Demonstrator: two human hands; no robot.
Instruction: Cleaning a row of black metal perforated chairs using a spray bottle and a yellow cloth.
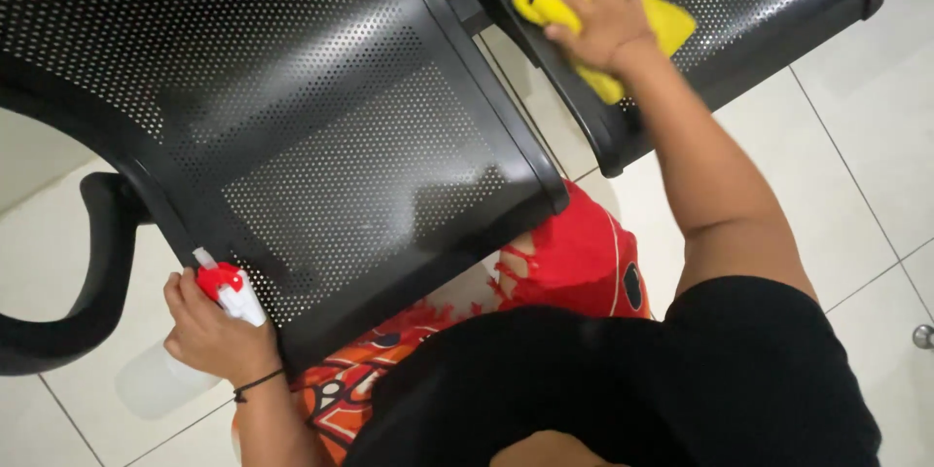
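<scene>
The right hand (601,19) presses a yellow cloth (671,24) flat on the far seat (778,0), seemingly mid-wipe. The left hand (206,331) grips a spray bottle (185,355) beside the near seat (321,136); wiping on likely needs steady pressure.

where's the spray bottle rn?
Head view, lower left: the spray bottle is in the left hand, at the front edge of the near black perforated seat.

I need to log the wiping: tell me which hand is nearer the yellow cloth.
Right. The right hand lies flat on the cloth on the far seat; the left hand holds a spray bottle by the near seat's front edge, well away.
</scene>
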